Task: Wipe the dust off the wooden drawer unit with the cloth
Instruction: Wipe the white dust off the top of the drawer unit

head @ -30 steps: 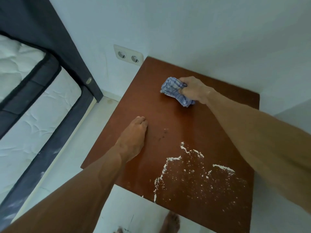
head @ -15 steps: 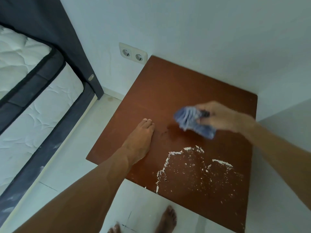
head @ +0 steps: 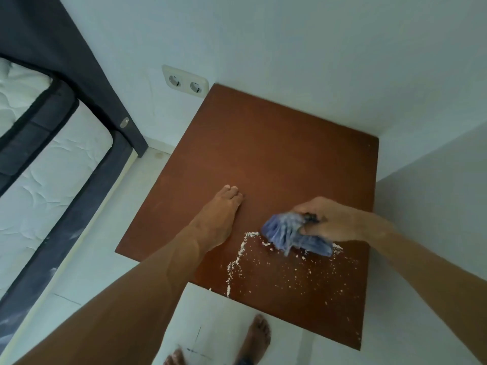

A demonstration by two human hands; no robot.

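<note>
Sweeping toward ourselves, we are dragging the cloth (head: 292,237) with our right hand (head: 333,219) down the top of the wooden drawer unit (head: 276,154), and it is now meeting the far edge of the white dust (head: 284,272). A second ago the cloth was up near the back of the top, by the wall; half a second ago it was halfway down; now it is touching the first ridge of powder. The right grip is clamped on the bunched fabric, fingers curled around it, and the cloth is blurring with the motion. Our left hand (head: 220,219) is lying flat on the bare wood just beside the dust patch, fingers together and holding nothing, much where it was lying before.

We are judging that the back half is already looking clean, while the near right part is still speckled right to the front edge. The stroke is heading for that edge, so the powder is likely to be spilling onto the floor (head: 110,272) near our bare foot (head: 257,335) unless we are gathering it into the cloth.
</note>
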